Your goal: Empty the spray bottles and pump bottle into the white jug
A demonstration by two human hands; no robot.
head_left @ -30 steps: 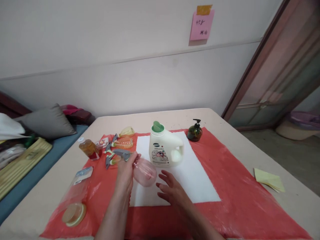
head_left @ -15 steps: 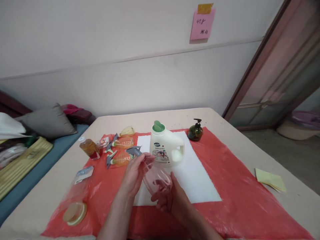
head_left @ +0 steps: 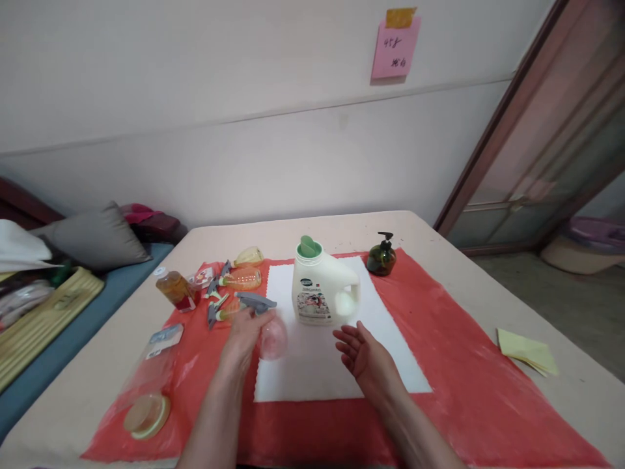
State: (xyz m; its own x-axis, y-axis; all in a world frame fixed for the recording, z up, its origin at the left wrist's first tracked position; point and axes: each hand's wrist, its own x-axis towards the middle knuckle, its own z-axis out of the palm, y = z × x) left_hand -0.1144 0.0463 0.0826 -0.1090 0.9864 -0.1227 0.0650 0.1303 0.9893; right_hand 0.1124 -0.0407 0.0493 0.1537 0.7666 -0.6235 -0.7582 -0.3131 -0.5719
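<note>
My left hand [head_left: 247, 332] grips a clear pinkish spray bottle [head_left: 274, 337] near its neck, just below the grey trigger head. The bottle is over the left part of the white sheet [head_left: 332, 371], slightly blurred. My right hand [head_left: 364, 355] is over the sheet's right side, palm turned inward, fingers apart and holding nothing. Behind both hands stands a white jug [head_left: 312, 293] with a handle, its mouth holding a green cap or scoop [head_left: 308, 247]. Left of it lie an orange spray bottle [head_left: 244, 279] and another [head_left: 227, 314], partly hidden by my left hand.
Red plastic sheeting [head_left: 469, 378] covers the table. A dark green pump bottle [head_left: 381, 256] stands back right. On the left are an amber bottle [head_left: 176, 290], a yellowish bottle [head_left: 249, 256] and a clear jar [head_left: 147, 417]. Yellow sticky notes [head_left: 526, 352] lie near the right edge.
My right hand has let go of the spray bottle and moved right, opening. My left hand has moved left with the bottle, which is now more upright.
</note>
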